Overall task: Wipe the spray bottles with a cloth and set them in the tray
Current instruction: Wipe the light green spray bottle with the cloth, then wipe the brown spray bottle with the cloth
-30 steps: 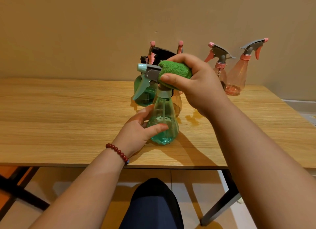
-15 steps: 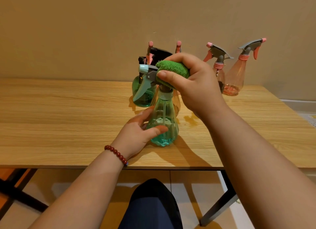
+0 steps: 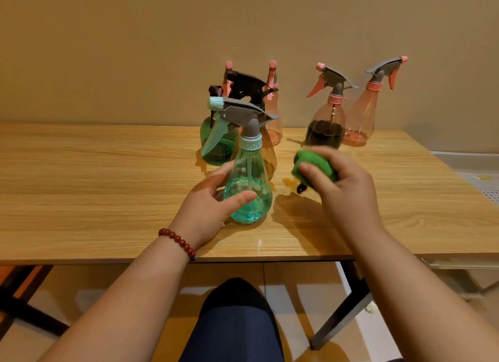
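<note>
Head view: cloth (image 3: 306, 162) has dropped beside the bottle (image 3: 249, 172).

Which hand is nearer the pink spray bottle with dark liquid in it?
Right. The right hand, gripping the green cloth, is just in front of the pink bottle; the left hand holds the teal bottle farther left.

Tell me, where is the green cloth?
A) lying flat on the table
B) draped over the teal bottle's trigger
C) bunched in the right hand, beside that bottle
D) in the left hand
C: the right hand grips the green cloth clear of the teal bottle, which the left hand holds at its base.
</note>
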A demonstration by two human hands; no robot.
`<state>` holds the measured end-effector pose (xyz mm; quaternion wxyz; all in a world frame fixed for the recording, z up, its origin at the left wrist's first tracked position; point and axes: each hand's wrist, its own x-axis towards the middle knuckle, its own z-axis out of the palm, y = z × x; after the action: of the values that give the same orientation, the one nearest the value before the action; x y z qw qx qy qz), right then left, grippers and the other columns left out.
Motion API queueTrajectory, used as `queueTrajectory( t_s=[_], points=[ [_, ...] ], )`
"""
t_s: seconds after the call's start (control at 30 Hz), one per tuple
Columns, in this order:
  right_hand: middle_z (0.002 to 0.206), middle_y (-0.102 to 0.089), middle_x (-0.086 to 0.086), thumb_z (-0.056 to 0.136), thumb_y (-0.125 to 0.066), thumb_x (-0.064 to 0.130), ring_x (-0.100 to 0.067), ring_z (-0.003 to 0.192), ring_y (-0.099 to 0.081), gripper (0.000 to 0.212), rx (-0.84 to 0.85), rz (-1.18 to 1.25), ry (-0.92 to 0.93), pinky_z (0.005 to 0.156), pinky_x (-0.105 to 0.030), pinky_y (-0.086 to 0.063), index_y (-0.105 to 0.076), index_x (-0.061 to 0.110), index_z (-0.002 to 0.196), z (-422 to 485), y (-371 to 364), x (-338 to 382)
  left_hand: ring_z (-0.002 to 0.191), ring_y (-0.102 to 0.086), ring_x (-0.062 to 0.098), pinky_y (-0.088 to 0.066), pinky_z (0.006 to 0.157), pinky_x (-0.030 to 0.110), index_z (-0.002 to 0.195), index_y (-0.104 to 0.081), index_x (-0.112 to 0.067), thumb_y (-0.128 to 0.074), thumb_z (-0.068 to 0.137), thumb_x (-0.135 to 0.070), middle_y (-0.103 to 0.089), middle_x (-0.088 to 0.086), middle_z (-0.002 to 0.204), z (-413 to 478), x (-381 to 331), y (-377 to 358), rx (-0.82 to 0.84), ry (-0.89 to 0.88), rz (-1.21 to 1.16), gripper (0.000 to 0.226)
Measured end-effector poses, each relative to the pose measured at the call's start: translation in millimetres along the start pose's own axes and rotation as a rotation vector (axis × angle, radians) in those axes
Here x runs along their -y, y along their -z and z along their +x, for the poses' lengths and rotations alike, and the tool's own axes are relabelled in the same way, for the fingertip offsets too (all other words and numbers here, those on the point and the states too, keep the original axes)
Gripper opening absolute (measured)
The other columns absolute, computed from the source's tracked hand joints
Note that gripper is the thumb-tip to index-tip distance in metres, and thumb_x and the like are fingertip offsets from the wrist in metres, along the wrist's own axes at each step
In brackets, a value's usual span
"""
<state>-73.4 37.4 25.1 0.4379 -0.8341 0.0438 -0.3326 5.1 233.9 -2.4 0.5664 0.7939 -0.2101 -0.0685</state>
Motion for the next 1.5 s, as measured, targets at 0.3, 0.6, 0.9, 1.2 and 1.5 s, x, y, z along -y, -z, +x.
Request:
queueTrajectory(
  t_s=[0.3, 0.6, 0.9, 1.2, 1.5],
  points=[
    [0.156, -0.024, 0.016, 0.094, -0.032, 0.058, -0.007, 0.147, -0.008, 0.055, 0.613, -0.662, -0.009, 0.119, -0.037, -0.01, -0.035, 0.038, 0.145, -20, -4, -25, 0.079, -0.032, -0.037, -0.032, 0.062, -0.008, 0.142, -0.022, -0.044, -0.06, 0.091, -0.035, -0.034, -0.041, 0.104, -5, -5, -3, 0.015, 0.0, 0.069, 0.064],
    [0.145, -0.031, 0.025, 0.061, -0.059, 0.07, 0.008, 0.133, -0.026, 0.095, 0.437, -0.119, -0.028, 0.105, -0.015, -0.024, -0.028, 0.041, 0.147, -17, -8, 7, 0.11, -0.05, -0.018, -0.044, 0.079, 0.002, 0.14, -0.045, -0.028, -0.064, 0.088, -0.021, -0.054, -0.014, 0.131, -4, -5, -4, 0.038, -0.077, 0.001, 0.056],
    [0.11, -0.064, 0.022, 0.064, -0.084, 0.04, 0.008, 0.102, -0.059, 0.065, 0.36, 0.097, -0.141, 0.089, -0.021, -0.05, -0.051, 0.04, 0.12, 1, -1, 0, 0.128, -0.041, -0.003, -0.037, 0.099, 0.017, 0.137, -0.035, -0.051, -0.045, 0.091, -0.051, -0.042, -0.017, 0.145, 8, -34, -20, 0.082, -0.158, 0.027, 0.047],
    [0.098, -0.062, 0.024, 0.072, -0.081, 0.034, 0.011, 0.085, -0.061, 0.053, 0.024, 0.121, -0.316, 0.066, -0.009, -0.048, -0.051, 0.036, 0.115, 26, 58, -39, 0.129, -0.038, 0.004, -0.036, 0.111, 0.036, 0.136, -0.048, -0.037, -0.05, 0.095, -0.044, -0.042, -0.014, 0.141, 17, -30, -76, 0.163, -0.134, 0.316, 0.042],
    [0.127, -0.054, 0.005, 0.07, -0.082, 0.039, -0.014, 0.112, -0.055, 0.07, -0.069, -0.036, -0.402, 0.09, -0.034, -0.051, -0.05, 0.031, 0.132, 62, 79, -101, 0.138, -0.022, 0.007, -0.019, 0.111, 0.025, 0.142, -0.043, -0.034, -0.045, 0.098, -0.043, -0.035, -0.015, 0.148, 33, -35, -127, 0.284, -0.214, 0.593, 0.044]
  ],
)
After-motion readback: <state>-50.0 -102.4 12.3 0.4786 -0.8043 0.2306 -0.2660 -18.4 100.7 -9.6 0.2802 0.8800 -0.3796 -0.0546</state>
